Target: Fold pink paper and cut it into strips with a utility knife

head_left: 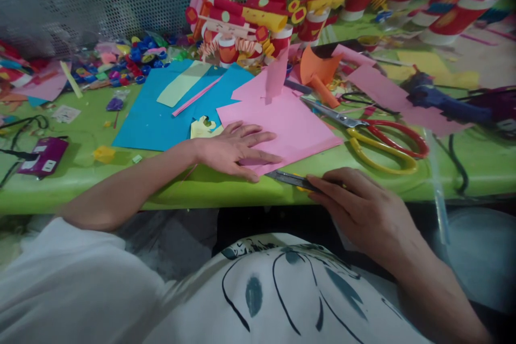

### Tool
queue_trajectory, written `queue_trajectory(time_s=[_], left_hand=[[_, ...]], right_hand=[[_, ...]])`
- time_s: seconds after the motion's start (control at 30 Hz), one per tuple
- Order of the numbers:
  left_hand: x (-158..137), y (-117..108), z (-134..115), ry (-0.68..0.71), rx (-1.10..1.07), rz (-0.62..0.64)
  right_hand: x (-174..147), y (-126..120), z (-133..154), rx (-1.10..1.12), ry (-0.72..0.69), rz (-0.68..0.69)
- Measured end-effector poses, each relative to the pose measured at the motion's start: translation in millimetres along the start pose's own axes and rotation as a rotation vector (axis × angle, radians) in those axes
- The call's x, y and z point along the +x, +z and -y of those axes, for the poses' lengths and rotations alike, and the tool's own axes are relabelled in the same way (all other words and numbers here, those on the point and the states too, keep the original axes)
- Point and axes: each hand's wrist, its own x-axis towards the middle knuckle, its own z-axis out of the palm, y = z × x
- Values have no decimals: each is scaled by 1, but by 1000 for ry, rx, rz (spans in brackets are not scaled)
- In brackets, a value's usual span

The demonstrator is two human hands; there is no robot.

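My left hand (242,148) lies flat with fingers spread on a sheet of pink paper (294,123) near the table's front edge. Gripped in my right hand (358,199) is a utility knife (291,178), its blade pointing left. The blade end meets the paper's near edge close to my left thumb; its tip is hidden. Beneath and left of the pink paper are a blue sheet (141,118) and a cut yellow paper scrap (201,128). Large scissors (363,131) with one red and one yellow handle lie partly open just right of the pink paper.
Red, yellow and pink paper models on cups (242,21) stand at the back. Colourful plastic caps (137,59) are heaped behind the blue sheet. A blue glue gun (447,99) rests at right, with cables around it. A purple power adapter (43,156) sits at left.
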Motion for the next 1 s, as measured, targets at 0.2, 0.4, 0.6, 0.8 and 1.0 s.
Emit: queue_trajectory(time_s=[0.2, 0.4, 0.6, 0.8, 1.0], left_hand=[[-1, 4, 3, 17, -6, -33], [-2, 5, 5, 28, 1, -51], [-2, 3, 3, 23, 14, -45], [-1, 1, -1, -3, 8, -21], [-2, 0, 1, -17, -103, -44]], right_hand=[[2, 4, -4, 79, 22, -1], [1, 2, 1, 47, 27, 16], [0, 3, 3, 13, 35, 9], [0, 3, 2, 20, 19, 8], [-2, 5, 2, -33, 29, -5]])
